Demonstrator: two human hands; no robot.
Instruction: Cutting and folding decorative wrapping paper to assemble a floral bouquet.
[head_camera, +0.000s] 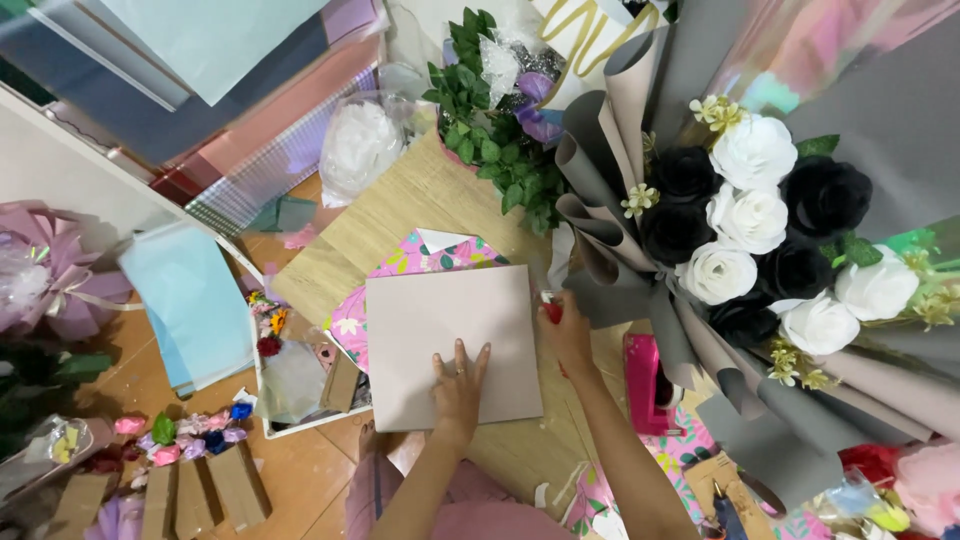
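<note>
On the wooden table (420, 200), the left hand (460, 385) lies flat, fingers spread, on a beige sheet (450, 320). The right hand (568, 335) is closed around a small red object (551, 312) beside the bouquet (760, 240).

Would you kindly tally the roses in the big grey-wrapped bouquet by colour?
White roses: 6
Black roses: 5
Total: 11 roses in the grey-wrapped bouquet, beside the right hand.

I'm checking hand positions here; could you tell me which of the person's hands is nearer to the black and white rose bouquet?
Right. The right hand is beside the bouquet, at its grey wrapping. The left hand lies flat on the beige paper sheet, farther away.
</note>
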